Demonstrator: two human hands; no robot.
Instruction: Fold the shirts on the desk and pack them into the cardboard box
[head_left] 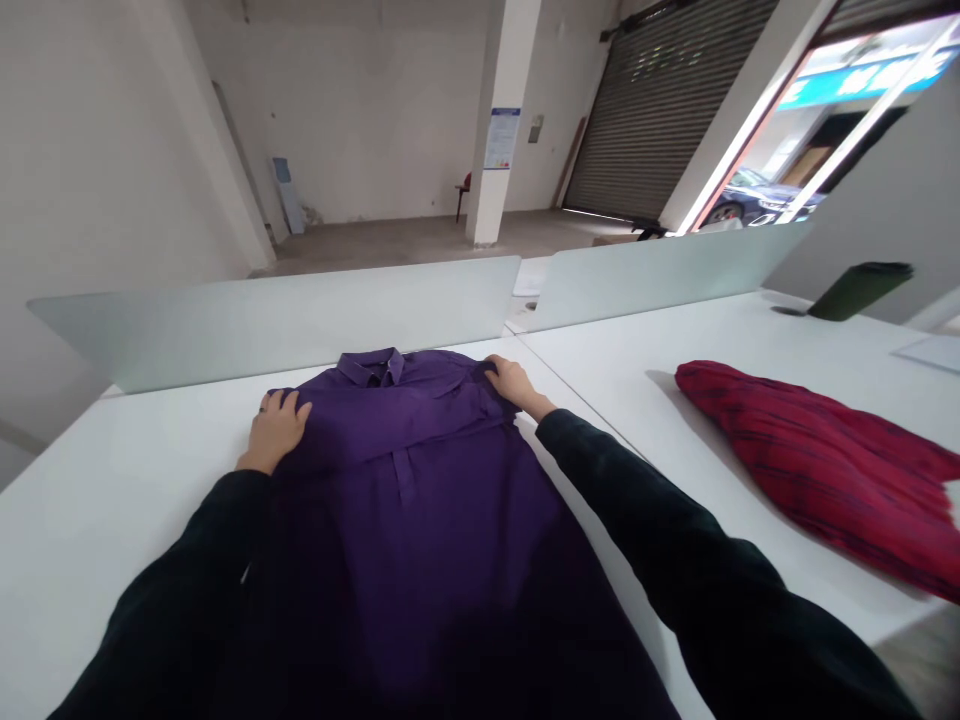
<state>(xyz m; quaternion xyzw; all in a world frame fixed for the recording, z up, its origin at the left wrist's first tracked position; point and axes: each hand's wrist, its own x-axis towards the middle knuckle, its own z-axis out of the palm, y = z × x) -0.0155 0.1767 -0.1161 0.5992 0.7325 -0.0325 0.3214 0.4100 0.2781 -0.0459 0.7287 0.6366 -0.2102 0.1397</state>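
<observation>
A purple collared shirt lies spread on the white table, its collar at the far end. One sleeve is folded across the chest. My left hand rests on the shirt's left shoulder edge with its fingers apart, pressing on the cloth. At the opposite shoulder, my right hand pinches the dark purple fabric between thumb and fingers. The lower part of the shirt runs in shadow toward me and out of view.
A red plaid garment lies to the right on the white table. Frosted dividers stand along the far edge. A dark green object sits at the far right. Beyond are a water dispenser and a pillar.
</observation>
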